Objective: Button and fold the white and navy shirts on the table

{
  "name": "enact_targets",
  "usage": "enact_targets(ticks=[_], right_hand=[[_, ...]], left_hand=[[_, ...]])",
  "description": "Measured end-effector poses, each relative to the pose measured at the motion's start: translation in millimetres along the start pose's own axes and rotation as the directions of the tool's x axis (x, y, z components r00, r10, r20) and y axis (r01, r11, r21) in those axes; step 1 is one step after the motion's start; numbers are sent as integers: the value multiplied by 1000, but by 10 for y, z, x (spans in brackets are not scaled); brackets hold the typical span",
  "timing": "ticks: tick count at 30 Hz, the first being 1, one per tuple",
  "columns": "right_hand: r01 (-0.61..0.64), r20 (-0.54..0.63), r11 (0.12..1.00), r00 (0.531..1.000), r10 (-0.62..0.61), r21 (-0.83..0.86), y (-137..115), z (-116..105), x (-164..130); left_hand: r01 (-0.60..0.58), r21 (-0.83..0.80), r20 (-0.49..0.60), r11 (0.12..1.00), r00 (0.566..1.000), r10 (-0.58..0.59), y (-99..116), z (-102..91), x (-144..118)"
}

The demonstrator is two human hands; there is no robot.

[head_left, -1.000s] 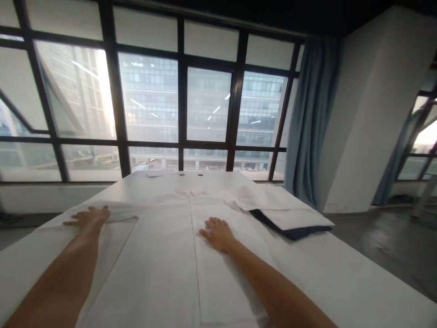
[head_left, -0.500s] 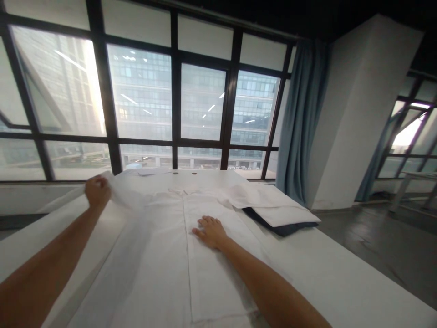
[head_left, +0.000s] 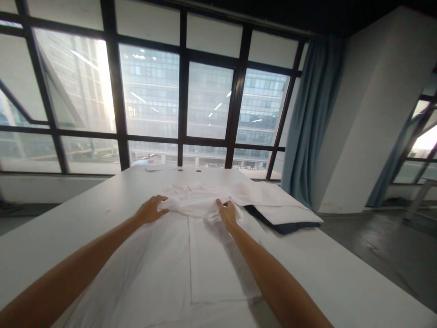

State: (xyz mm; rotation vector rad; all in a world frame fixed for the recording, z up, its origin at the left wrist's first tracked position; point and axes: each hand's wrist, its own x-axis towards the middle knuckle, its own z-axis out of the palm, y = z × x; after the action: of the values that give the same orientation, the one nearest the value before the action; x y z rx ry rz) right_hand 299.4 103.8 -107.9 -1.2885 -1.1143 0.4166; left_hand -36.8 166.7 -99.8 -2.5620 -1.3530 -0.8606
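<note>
A white garment (head_left: 160, 269), which looks like a shirt, is spread on the white table (head_left: 344, 278), with a long seam down its middle. A strip of its cloth lies folded across the upper part, between my hands. At the left end of this strip rests my left hand (head_left: 150, 210), thumb and fingers apart against the cloth. My right hand (head_left: 227, 214) pinches the cloth at the right end of the strip. To the right of the seam, a rectangular outline shows on the garment.
Folded white cloth (head_left: 283, 207) with a dark navy piece (head_left: 283, 226) under it lies right of my right hand. White sheets (head_left: 159, 168) lie at the table's far edge. Beyond are windows, a blue curtain (head_left: 305, 123) and a pale pillar (head_left: 358, 114).
My left hand has come in from the far left, bringing cloth across the upper garment. My right hand has gone from lying flat to pinching cloth farther up.
</note>
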Motion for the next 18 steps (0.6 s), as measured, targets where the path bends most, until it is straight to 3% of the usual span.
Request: enact_targets(ticks=[2,5,7,9,11,12,15,18], right_hand=[[69,22,997,997,-70,24,-136,-12,-7],[137,271,979,947,-174,150,-370,-85,9],[177,509,979,837,-203,99,-484,-209,51],[302,706,952,687,-175,-58,-533,-377,108],[457,808,867,577,-121,-197,-525,-539,152],[509,830,824,551,-88,-251,-509,-603,161],[531,826,752,562,34,-392,-469,-704,118],[484,779,733,619,99,-478,-515,-713,-4]], left_hand=[[41,40,61,998,997,-44,-163,39,30],[99,123,155,987,981,-117,-291,24,50],[129,187,187,974,969,-165,-324,-21,44],[137,222,179,965,968,-178,-349,-69,19],[118,209,172,971,973,-155,-380,-101,-18],[100,191,184,977,974,-135,-398,-110,-36],[71,156,258,985,960,-110,-457,-122,-40],[123,200,360,972,913,-190,-488,-136,66]])
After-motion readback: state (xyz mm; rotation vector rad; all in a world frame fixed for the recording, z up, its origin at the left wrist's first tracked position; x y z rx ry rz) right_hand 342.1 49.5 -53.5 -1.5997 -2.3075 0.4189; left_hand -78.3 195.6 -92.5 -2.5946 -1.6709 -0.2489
